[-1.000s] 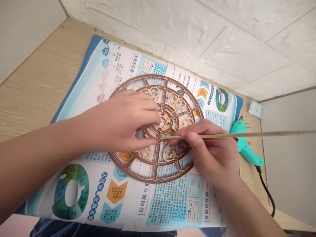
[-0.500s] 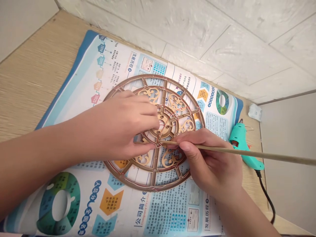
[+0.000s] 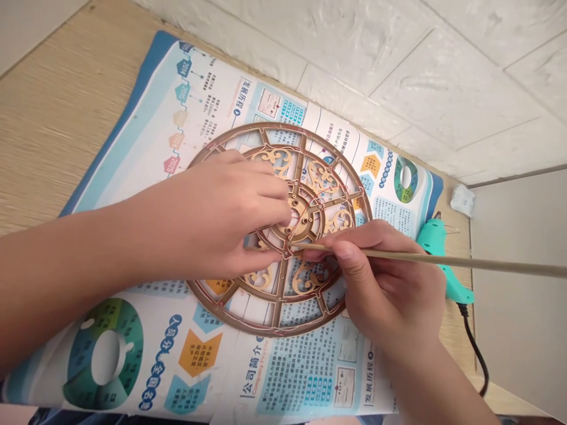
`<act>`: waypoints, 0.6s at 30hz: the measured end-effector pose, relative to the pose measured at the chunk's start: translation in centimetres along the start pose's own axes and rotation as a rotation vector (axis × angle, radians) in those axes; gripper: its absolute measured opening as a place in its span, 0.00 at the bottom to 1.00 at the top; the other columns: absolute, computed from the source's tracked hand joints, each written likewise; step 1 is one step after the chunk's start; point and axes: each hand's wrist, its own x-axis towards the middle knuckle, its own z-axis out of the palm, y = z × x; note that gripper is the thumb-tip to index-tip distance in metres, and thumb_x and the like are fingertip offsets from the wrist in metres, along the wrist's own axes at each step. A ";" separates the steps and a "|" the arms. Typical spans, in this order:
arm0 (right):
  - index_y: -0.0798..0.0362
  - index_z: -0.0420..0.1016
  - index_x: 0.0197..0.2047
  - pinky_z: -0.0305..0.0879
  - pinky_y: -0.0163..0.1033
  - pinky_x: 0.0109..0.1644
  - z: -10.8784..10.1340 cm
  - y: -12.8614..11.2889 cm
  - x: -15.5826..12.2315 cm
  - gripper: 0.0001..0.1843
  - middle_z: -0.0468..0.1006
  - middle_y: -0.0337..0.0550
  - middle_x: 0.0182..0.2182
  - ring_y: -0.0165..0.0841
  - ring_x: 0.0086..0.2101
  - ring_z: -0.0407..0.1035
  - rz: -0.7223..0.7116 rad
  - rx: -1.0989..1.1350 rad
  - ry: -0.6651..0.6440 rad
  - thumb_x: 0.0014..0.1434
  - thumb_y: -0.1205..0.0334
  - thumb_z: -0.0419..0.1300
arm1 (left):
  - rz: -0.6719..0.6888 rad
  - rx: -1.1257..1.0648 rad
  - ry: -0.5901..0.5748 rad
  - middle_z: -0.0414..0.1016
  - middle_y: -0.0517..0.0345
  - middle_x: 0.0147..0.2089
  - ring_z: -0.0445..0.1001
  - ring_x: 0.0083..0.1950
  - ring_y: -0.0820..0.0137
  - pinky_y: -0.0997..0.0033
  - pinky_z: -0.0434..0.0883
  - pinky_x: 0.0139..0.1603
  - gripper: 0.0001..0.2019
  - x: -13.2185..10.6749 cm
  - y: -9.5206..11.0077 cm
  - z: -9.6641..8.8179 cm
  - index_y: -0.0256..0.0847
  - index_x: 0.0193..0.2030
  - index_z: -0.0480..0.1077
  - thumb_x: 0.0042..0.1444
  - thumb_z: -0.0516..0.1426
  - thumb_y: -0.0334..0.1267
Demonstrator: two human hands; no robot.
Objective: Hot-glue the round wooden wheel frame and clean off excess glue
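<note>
A round brown openwork frame [image 3: 282, 283] with spokes and gold scrollwork lies flat in the middle of the head view. Thin red and pale wires [image 3: 326, 192] run along its rings. My left hand [image 3: 248, 203] lies over its left part, fingers curled onto the inner rings and thumb beside a spoke, holding it down. In my right hand [image 3: 392, 277], pinched between thumb and fingers, is a thin wooden stick [image 3: 443, 260]. The stick's tip touches or nearly touches the wiring just below the hub. Fingers cover part of the left rings.
A printed poster sheet [image 3: 155, 136] lies beneath the frame on a wooden tabletop [image 3: 110, 71]. To the right lies a teal glue gun [image 3: 433, 237] with a black cord [image 3: 473, 342]. A small whitish lump [image 3: 463, 200] sits near the white wall [image 3: 363, 53].
The camera view has shifted slightly. The stick stays at nearly the same spot on the frame, its tip a little higher and its shaft more level. My left hand keeps its place.
</note>
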 end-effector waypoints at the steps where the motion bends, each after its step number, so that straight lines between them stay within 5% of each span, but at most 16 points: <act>1: 0.50 0.81 0.36 0.71 0.39 0.29 0.0 0.0 -0.1 0.08 0.83 0.41 0.31 0.34 0.32 0.79 -0.008 -0.019 -0.005 0.69 0.60 0.64 | 0.001 0.011 -0.013 0.78 0.55 0.38 0.76 0.48 0.57 0.53 0.70 0.55 0.09 0.0 0.0 0.0 0.46 0.38 0.77 0.61 0.62 0.47; 12: 0.46 0.78 0.39 0.70 0.36 0.26 0.1 -0.3 -0.9 0.03 0.82 0.38 0.29 0.32 0.30 0.77 -0.060 -0.063 0.007 0.67 0.64 0.66 | 0.011 0.030 -0.027 0.77 0.55 0.38 0.75 0.47 0.56 0.51 0.70 0.55 0.09 0.0 0.0 0.1 0.46 0.37 0.78 0.61 0.61 0.47; 18: 0.46 0.78 0.38 0.66 0.38 0.24 0.0 -0.5 -0.8 0.05 0.82 0.37 0.28 0.33 0.27 0.77 -0.085 -0.162 -0.007 0.67 0.59 0.67 | 0.001 0.023 -0.021 0.77 0.55 0.37 0.75 0.48 0.56 0.51 0.70 0.56 0.09 0.1 -0.1 0.2 0.47 0.37 0.78 0.60 0.61 0.48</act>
